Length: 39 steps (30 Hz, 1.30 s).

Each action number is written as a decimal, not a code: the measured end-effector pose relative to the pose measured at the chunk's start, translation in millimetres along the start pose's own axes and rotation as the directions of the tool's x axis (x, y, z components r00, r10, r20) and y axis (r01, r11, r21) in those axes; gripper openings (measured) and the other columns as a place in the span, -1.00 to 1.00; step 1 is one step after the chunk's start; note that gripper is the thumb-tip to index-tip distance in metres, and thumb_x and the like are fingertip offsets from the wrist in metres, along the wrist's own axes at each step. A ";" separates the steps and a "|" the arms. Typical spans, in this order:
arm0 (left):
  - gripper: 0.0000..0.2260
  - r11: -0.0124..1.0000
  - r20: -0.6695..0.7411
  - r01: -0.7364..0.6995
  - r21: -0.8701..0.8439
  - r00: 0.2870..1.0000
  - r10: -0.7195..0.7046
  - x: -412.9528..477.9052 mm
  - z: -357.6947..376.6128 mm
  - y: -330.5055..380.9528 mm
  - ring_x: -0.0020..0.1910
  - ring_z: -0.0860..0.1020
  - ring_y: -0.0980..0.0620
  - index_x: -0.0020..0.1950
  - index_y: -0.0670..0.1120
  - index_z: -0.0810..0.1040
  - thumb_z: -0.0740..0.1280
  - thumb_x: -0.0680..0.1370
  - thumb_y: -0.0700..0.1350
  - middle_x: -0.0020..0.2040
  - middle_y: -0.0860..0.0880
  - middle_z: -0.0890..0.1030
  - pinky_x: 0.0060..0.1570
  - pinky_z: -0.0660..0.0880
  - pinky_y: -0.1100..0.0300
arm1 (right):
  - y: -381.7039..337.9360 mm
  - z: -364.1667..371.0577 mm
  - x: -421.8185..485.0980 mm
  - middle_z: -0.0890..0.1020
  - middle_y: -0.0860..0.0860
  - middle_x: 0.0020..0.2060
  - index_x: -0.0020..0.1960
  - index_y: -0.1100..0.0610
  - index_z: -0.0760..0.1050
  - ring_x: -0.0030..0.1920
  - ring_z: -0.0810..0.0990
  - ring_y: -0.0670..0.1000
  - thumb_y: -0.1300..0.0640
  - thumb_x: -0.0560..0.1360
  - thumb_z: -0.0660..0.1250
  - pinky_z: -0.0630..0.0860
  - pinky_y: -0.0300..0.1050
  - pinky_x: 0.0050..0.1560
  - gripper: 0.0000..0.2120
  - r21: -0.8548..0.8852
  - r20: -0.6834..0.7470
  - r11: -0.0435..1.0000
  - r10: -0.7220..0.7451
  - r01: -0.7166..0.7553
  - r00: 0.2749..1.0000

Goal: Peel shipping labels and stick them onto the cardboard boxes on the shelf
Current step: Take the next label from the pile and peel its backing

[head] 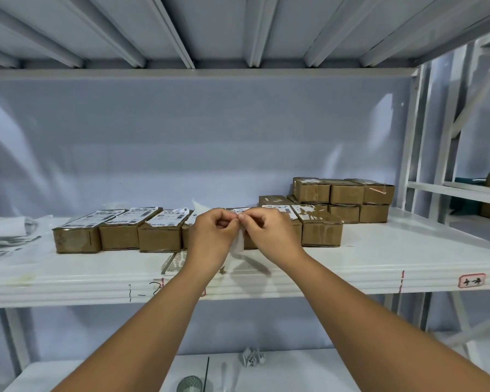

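**Inspector:** Item under handling?

**Clerk:** One shipping label, a pale, half-clear sheet. It hangs in the air between the two hands, in front of the middle of the row of cardboard boxes and above the front part of the shelf.

**Inspector:** Grip?

**Clerk:** The left hand and right hand both pinch its top edge. The fingertips meet at one spot, the other fingers are curled in, and the backs of the hands face the camera. The sheet hangs below the pinch.

**Inspector:** Arms?

**Clerk:** Both forearms are bare. They rise from the lower corners and converge at the shelf's front edge, with the wrists roughly level.

**Inspector:** Boxes?

**Clerk:** The row stands side by side, long ends forward. Those to the left of the hands carry printed labels on top. At the right end is a taped box with torn white patches on its lid. Behind it, to the right, is a stack of boxes, two high.

**Inspector:** Surroundings?

**Clerk:** There are loose sheets at the shelf's left end and a red tag on its front lip at the right. Crumpled paper lies on the lower shelf.
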<state>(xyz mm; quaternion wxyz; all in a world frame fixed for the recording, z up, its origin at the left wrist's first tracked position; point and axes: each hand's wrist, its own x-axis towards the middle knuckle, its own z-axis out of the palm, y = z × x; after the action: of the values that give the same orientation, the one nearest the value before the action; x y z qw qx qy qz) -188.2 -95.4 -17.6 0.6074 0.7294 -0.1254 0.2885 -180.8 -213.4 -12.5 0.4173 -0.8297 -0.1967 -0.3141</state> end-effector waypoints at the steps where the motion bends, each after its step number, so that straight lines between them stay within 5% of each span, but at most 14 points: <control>1: -0.81 1.000 0.000 0.000 0.018 1.000 0.000 -0.3 -0.7 -0.9 -0.39 0.50 0.23 -0.29 -0.06 0.55 0.33 0.49 -0.29 -0.35 0.05 0.58 -0.30 0.42 0.36 | 0.3 0.1 -0.3 0.68 -0.01 -0.22 -0.05 0.10 0.66 -0.25 0.51 -0.11 0.12 0.56 0.27 0.31 -0.44 -0.28 -0.81 -0.049 0.007 0.998 -0.039 0.039 0.999; 6: -0.86 0.999 -0.001 0.039 0.024 0.999 -0.039 0.3 -1.0 -0.3 -0.41 0.40 0.11 -0.30 -0.12 0.53 0.32 0.45 -0.26 -0.41 0.04 0.50 -0.34 0.31 0.21 | 0.5 5.0 -2.5 0.68 0.08 -0.17 -0.06 0.20 0.62 -0.18 0.58 0.06 0.19 0.55 0.27 0.33 -0.27 -0.16 -0.84 -0.174 -0.057 0.962 -0.223 0.211 0.973; 11: -0.83 0.990 0.063 0.112 -0.084 0.992 -0.107 0.9 -2.5 4.0 -0.38 0.35 0.07 -0.31 -0.14 0.49 0.28 0.47 -0.31 -0.39 -0.03 0.45 -0.35 0.26 0.21 | -3.1 3.9 -1.2 0.65 0.14 -0.22 -0.13 0.27 0.60 -0.21 0.57 0.12 0.25 0.52 0.30 0.29 -0.22 -0.21 -0.87 -0.179 -0.065 0.960 -0.228 0.214 0.971; 20: -0.79 0.981 0.122 0.140 -0.135 0.985 -0.124 2.9 -6.2 0.6 -0.39 0.31 0.05 -0.36 -0.14 0.45 0.25 0.46 -0.34 -0.43 -0.01 0.43 -0.35 0.22 0.19 | -7.5 -0.7 0.5 0.50 -0.09 -0.43 -0.27 0.09 0.51 -0.39 0.41 -0.11 0.17 0.52 0.26 0.27 -0.35 -0.38 -0.80 -0.009 0.034 0.999 0.032 -0.032 0.999; 24: -0.78 0.977 0.160 0.145 -0.156 0.980 -0.120 4.1 -8.9 1.0 -0.41 0.31 0.05 -0.35 -0.14 0.42 0.23 0.47 -0.36 -0.43 -0.01 0.42 -0.36 0.23 0.19 | -8.5 -3.1 2.0 0.45 -0.07 -0.46 -0.37 0.03 0.43 -0.43 0.37 -0.11 0.17 0.53 0.24 0.29 -0.22 -0.39 -0.71 0.122 0.082 0.983 0.125 -0.134 0.989; 30: -0.73 0.915 0.168 0.187 -0.357 0.977 -0.134 5.1 -8.6 -1.2 -0.45 0.29 0.08 -0.33 -0.14 0.41 0.15 0.53 -0.38 -0.48 0.02 0.42 -0.33 0.20 0.17 | -14.9 1.7 4.0 0.38 0.05 -0.42 -0.28 0.25 0.41 -0.40 0.32 -0.04 0.12 0.59 0.19 0.28 -0.17 -0.33 -0.68 0.356 0.123 0.907 0.194 -0.226 0.973; 34: -0.75 0.825 0.232 0.223 -0.520 0.966 -0.114 3.4 -10.5 -3.1 -0.44 0.32 0.12 -0.44 -0.05 0.47 0.27 0.43 -0.28 -0.49 0.04 0.43 -0.36 0.23 0.24 | -18.6 5.7 2.2 0.44 -0.02 -0.45 -0.24 0.18 0.44 -0.47 0.38 -0.12 0.14 0.61 0.18 0.33 -0.30 -0.46 -0.73 0.481 0.166 0.821 0.259 -0.308 0.951; 39: -0.73 0.870 0.163 0.197 -0.452 0.977 -0.137 2.2 -13.7 -3.6 -0.41 0.31 0.09 -0.41 -0.04 0.51 0.30 0.49 -0.21 -0.46 0.05 0.44 -0.35 0.23 0.23 | -16.2 13.1 2.3 0.48 0.02 -0.41 -0.28 0.15 0.46 -0.33 0.44 -0.01 0.15 0.58 0.22 0.40 -0.09 -0.21 -0.73 0.512 0.114 0.818 0.237 -0.262 0.965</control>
<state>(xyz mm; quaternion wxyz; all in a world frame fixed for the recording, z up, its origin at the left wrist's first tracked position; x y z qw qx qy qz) -188.2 -81.0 -17.9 0.7780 0.5872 -0.1654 0.1501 -183.9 -193.3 -7.7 0.6601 -0.7102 -0.1736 -0.1724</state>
